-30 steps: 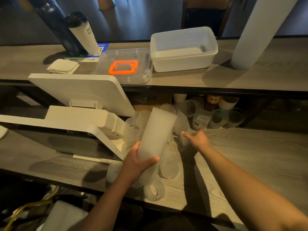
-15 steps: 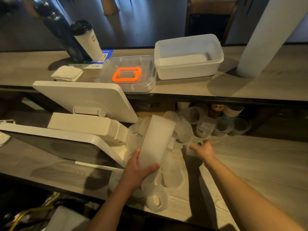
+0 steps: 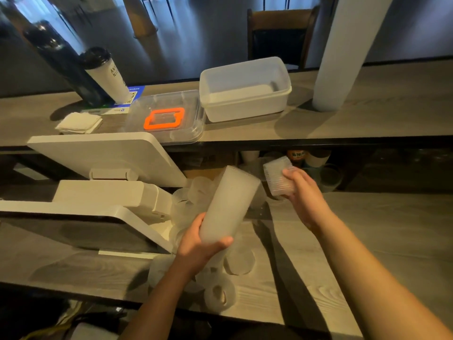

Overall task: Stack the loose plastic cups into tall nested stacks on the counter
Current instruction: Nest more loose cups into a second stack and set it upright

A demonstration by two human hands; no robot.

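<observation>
My left hand (image 3: 199,246) grips the lower end of a tall nested stack of frosted plastic cups (image 3: 230,204), tilted with its open end up and to the right. My right hand (image 3: 300,190) holds a short ribbed clear cup stack (image 3: 278,179) in the air, just right of the tall stack's top. Several loose frosted cups (image 3: 239,262) lie on the wooden counter (image 3: 343,241) under and around my left hand, one on its side near the front edge (image 3: 219,294). More cups (image 3: 193,192) cluster beside the white terminal.
A white point-of-sale terminal (image 3: 103,163) stands left of the cups. On the raised shelf are a white tub (image 3: 245,92), a clear lid with an orange frame (image 3: 164,119), napkins (image 3: 78,122), a tumbler (image 3: 107,74) and a white pillar (image 3: 343,50). Cups sit under the shelf (image 3: 328,175).
My right hand reached to the cups at the back, took hold of a short ribbed stack and lifted it off the counter. My left hand kept hold of the tall stack.
</observation>
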